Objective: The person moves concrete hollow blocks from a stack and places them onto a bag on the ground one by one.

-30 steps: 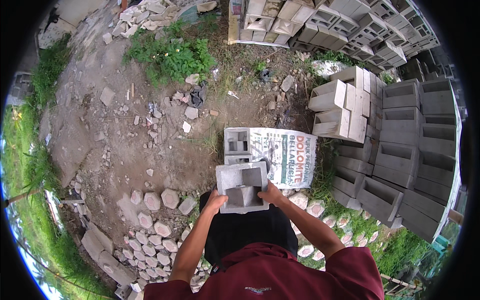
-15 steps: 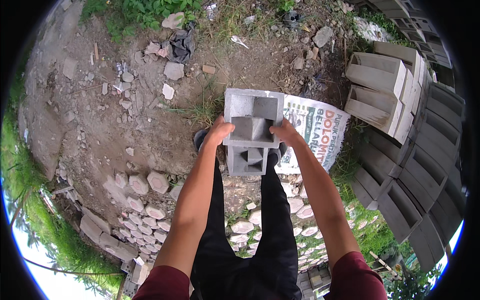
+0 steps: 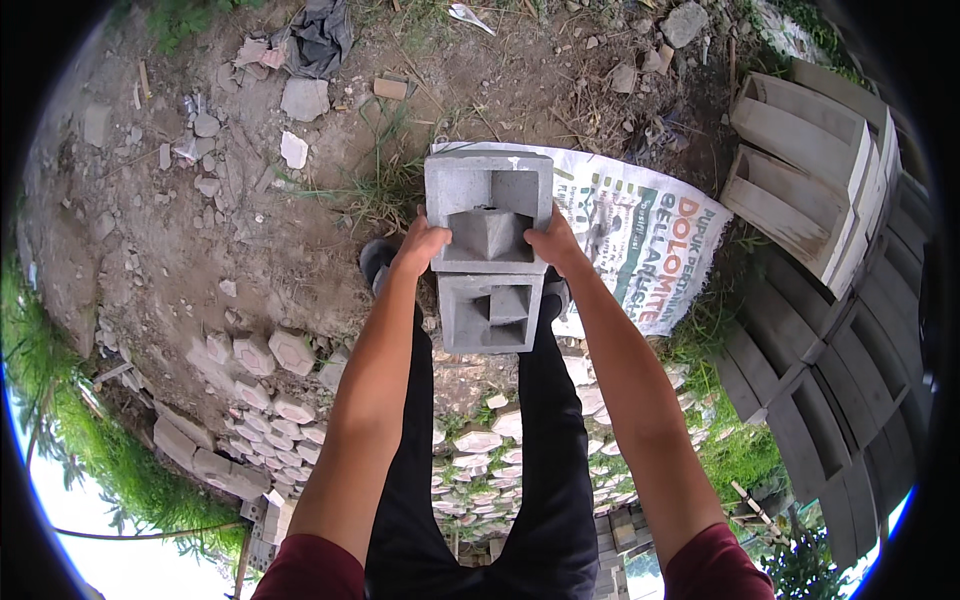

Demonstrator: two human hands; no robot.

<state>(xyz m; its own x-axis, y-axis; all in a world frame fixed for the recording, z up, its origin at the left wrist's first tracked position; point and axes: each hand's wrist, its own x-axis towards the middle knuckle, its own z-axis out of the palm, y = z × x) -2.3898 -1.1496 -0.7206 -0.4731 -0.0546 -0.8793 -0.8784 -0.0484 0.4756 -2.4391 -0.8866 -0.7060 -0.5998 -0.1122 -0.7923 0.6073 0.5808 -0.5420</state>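
1. Lying at the far left, on the bare dirt ground (image 3: 200,250), are loose hexagonal paving stones (image 3: 270,355), with more of them heaped lower down between the person's legs.
2. Near the top left a crumpled grey cloth (image 3: 320,35) lies among broken stone bits.
3. The left hand (image 3: 420,245) is closed on the left side wall of a grey hollow concrete block (image 3: 490,205), thumb on top.
4. That block is held up in front of the body, its open cavity facing the camera; a second grey block (image 3: 490,312) shows directly under it, touching it.
5. The right hand (image 3: 555,240) grips the upper block's right side wall.
6. Behind the blocks a white printed sack (image 3: 640,230) lies flat on the ground.
7. Farthest right, stacked concrete blocks (image 3: 810,170) stand in rows.
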